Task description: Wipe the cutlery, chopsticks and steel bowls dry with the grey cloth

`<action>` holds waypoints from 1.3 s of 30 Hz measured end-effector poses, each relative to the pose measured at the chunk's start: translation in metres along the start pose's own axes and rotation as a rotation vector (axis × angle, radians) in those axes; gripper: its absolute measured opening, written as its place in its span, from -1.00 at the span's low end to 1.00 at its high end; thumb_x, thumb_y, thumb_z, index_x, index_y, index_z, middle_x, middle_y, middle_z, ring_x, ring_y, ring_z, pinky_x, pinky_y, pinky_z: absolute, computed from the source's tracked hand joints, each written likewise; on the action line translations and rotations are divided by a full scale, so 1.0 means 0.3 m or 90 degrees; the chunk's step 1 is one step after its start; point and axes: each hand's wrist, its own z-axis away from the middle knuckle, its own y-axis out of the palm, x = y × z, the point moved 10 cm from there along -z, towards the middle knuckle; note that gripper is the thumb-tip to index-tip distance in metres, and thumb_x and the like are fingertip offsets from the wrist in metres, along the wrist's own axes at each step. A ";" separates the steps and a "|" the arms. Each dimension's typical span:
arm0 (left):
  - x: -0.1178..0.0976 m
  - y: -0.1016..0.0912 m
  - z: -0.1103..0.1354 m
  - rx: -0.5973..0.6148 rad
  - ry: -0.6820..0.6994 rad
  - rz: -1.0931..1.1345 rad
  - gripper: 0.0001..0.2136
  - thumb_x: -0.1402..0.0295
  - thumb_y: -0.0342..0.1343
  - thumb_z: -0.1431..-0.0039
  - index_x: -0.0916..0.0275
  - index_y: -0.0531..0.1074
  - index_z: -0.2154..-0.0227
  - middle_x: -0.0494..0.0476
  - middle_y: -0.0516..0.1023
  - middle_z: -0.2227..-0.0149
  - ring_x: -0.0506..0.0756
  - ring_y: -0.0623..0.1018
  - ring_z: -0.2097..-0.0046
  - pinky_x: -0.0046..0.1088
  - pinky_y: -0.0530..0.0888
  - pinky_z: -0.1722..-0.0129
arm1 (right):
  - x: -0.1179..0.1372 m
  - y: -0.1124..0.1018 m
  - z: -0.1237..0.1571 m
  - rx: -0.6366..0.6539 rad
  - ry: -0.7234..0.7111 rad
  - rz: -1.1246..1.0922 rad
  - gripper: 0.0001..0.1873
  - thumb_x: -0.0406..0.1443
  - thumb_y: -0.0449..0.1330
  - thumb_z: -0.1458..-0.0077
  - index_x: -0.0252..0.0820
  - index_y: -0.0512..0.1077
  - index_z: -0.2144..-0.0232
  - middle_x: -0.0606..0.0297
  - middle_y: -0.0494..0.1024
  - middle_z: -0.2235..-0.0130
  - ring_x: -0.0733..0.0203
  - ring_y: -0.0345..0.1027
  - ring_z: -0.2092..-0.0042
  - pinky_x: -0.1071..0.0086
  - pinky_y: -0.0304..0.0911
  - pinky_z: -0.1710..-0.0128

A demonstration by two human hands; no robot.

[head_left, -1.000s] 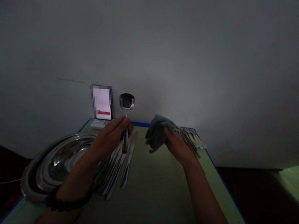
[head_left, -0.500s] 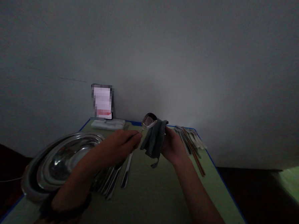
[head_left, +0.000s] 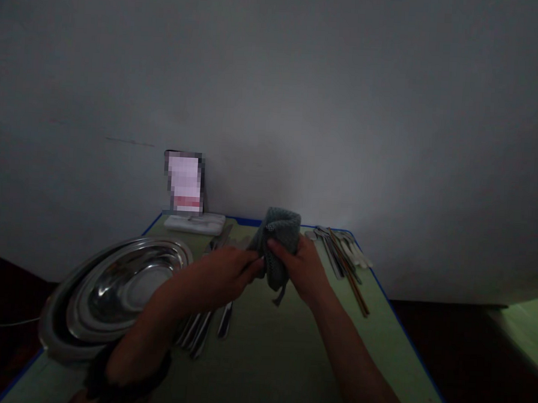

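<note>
A grey-green cloth [head_left: 282, 226] is bunched in my right hand [head_left: 302, 269], the thumb pressing across its near face. My left hand [head_left: 231, 272] is closed just left of the cloth, pinching the thin handle of a metal spoon. The cloth covers the spoon's bowl, and most of the handle is hidden by fingers. Below my left forearm lie several metal knives and other cutlery [head_left: 199, 336], partly covered by the arm. One dark-handled piece [head_left: 225, 320] lies slightly apart from them.
Nested steel basins [head_left: 79, 330] stand at the left. On the right lie metal spoons [head_left: 332, 253], brown chopsticks [head_left: 354, 290] and white spoons [head_left: 356, 254]. A blurred-out screen [head_left: 186, 182] leans against the wall behind a white case [head_left: 194, 223]. The green table [head_left: 269, 370] has blue edging.
The spoon's bowl, visible above the cloth before, is now covered. My right hand has turned so its thumb comes over the cloth's front. My left hand has shifted slightly right and down.
</note>
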 end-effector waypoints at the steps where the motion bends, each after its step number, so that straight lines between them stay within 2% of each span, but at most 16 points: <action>1: -0.005 0.011 -0.002 0.003 0.008 -0.023 -0.65 0.29 -0.25 -0.26 0.25 0.43 0.42 0.13 0.52 0.47 0.07 0.48 0.44 -0.43 0.30 0.45 | -0.008 -0.007 -0.004 -0.006 -0.001 0.036 -0.69 -0.07 0.20 0.07 -0.22 0.40 0.42 0.28 0.48 0.40 0.26 0.31 0.37 0.41 0.23 0.38; 5: -0.017 0.044 -0.015 0.007 0.025 -0.072 -0.63 0.29 -0.28 -0.28 0.25 0.42 0.41 0.13 0.52 0.48 0.09 0.49 0.44 -0.41 0.32 0.43 | -0.007 -0.050 -0.015 -0.060 -0.019 0.141 -0.60 -0.02 0.09 -0.01 -0.21 0.28 0.62 0.36 0.32 0.57 0.34 0.15 0.52 0.46 0.06 0.54; 10: -0.019 0.040 -0.025 -0.002 0.008 -0.089 -0.62 0.28 -0.32 -0.30 0.26 0.39 0.39 0.13 0.51 0.47 0.10 0.50 0.42 -0.40 0.34 0.42 | 0.017 -0.084 -0.001 -0.172 -0.035 0.195 -0.53 0.00 0.00 -0.07 -0.17 0.14 0.70 0.39 0.18 0.65 0.37 0.02 0.57 0.44 -0.07 0.60; 13: -0.017 0.040 -0.033 -0.001 -0.022 -0.148 -0.62 0.31 -0.32 -0.29 0.27 0.41 0.38 0.16 0.52 0.45 0.13 0.52 0.39 -0.36 0.37 0.39 | -0.045 -0.072 0.026 -0.246 0.033 0.088 -0.52 0.03 -0.01 -0.05 -0.17 0.17 0.69 0.40 0.17 0.65 0.37 0.03 0.58 0.45 -0.04 0.61; 17: -0.002 0.067 -0.055 0.006 -0.065 -0.182 -0.66 0.38 -0.28 -0.24 0.27 0.42 0.39 0.19 0.55 0.41 0.13 0.53 0.37 -0.35 0.39 0.38 | -0.158 -0.017 0.052 -0.297 0.110 -0.125 -0.52 0.07 0.00 0.00 -0.25 0.34 0.49 0.32 0.37 0.51 0.32 0.20 0.48 0.45 0.14 0.49; 19: 0.014 0.078 -0.064 0.008 -0.081 -0.178 -0.67 0.40 -0.28 -0.23 0.27 0.42 0.39 0.19 0.55 0.40 0.13 0.53 0.37 -0.35 0.39 0.37 | -0.178 0.007 0.041 -0.267 0.111 -0.164 -0.52 0.06 0.01 0.00 -0.26 0.37 0.40 0.28 0.44 0.45 0.29 0.27 0.42 0.44 0.18 0.43; 21: 0.029 0.086 -0.068 0.017 -0.082 -0.174 -0.68 0.41 -0.28 -0.23 0.27 0.41 0.36 0.19 0.55 0.39 0.13 0.53 0.36 -0.36 0.39 0.36 | -0.163 0.010 0.018 -0.216 0.091 -0.132 -0.53 0.04 0.03 0.00 -0.27 0.39 0.40 0.27 0.46 0.44 0.27 0.29 0.39 0.44 0.18 0.41; 25: 0.046 0.088 -0.063 0.045 -0.047 -0.130 -0.68 0.36 -0.31 -0.26 0.26 0.38 0.31 0.19 0.53 0.36 0.12 0.51 0.34 -0.36 0.37 0.33 | -0.082 -0.026 -0.024 -0.122 0.020 0.057 -0.58 -0.02 0.07 0.00 -0.29 0.38 0.51 0.29 0.44 0.49 0.28 0.28 0.42 0.45 0.15 0.44; 28: 0.064 0.072 -0.048 0.051 -0.050 -0.073 -0.62 0.28 -0.35 -0.28 0.25 0.37 0.36 0.14 0.49 0.41 0.08 0.48 0.39 -0.40 0.35 0.35 | -0.031 -0.050 -0.041 -0.079 -0.029 0.202 -0.59 -0.05 0.04 -0.05 -0.28 0.37 0.57 0.29 0.43 0.52 0.29 0.27 0.46 0.46 0.12 0.47; 31: 0.106 0.047 -0.022 0.060 -0.092 -0.034 -0.61 0.21 -0.33 -0.26 0.23 0.35 0.45 0.08 0.44 0.49 0.05 0.44 0.44 -0.43 0.32 0.41 | -0.010 -0.080 -0.053 -0.080 -0.066 0.313 -0.57 -0.09 -0.04 -0.12 -0.27 0.38 0.56 0.25 0.46 0.50 0.27 0.31 0.44 0.46 0.11 0.45; 34: 0.157 0.007 0.008 0.067 -0.146 -0.032 -0.63 0.19 -0.29 -0.23 0.23 0.32 0.51 0.06 0.42 0.53 0.05 0.41 0.47 -0.44 0.29 0.45 | -0.039 -0.126 -0.066 -0.100 -0.034 0.379 -0.57 -0.13 -0.10 -0.17 -0.29 0.42 0.47 0.18 0.51 0.43 0.21 0.37 0.37 0.42 0.16 0.38; 35: 0.173 -0.014 0.014 0.054 -0.166 -0.035 -0.65 0.19 -0.27 -0.21 0.23 0.32 0.52 0.06 0.42 0.53 0.05 0.41 0.47 -0.44 0.29 0.45 | -0.056 -0.123 -0.071 -0.068 -0.021 0.393 -0.59 -0.14 -0.09 -0.17 -0.30 0.43 0.42 0.15 0.53 0.40 0.19 0.39 0.34 0.41 0.19 0.35; 37: 0.192 -0.050 0.018 0.017 -0.192 -0.023 -0.67 0.21 -0.25 -0.18 0.22 0.32 0.52 0.05 0.42 0.52 0.05 0.41 0.46 -0.44 0.29 0.44 | -0.089 -0.076 -0.067 0.066 -0.007 0.411 -0.65 -0.16 -0.04 -0.14 -0.30 0.43 0.28 0.11 0.54 0.26 0.15 0.41 0.23 0.35 0.23 0.23; 39: 0.180 -0.068 0.002 -0.029 -0.170 0.030 -0.68 0.21 -0.24 -0.16 0.23 0.35 0.50 0.06 0.44 0.48 0.06 0.43 0.41 -0.43 0.33 0.38 | -0.096 -0.037 -0.045 0.166 -0.012 0.422 -0.60 -0.16 0.05 -0.10 -0.29 0.36 0.09 0.04 0.47 0.05 0.10 0.35 0.04 0.27 0.20 0.06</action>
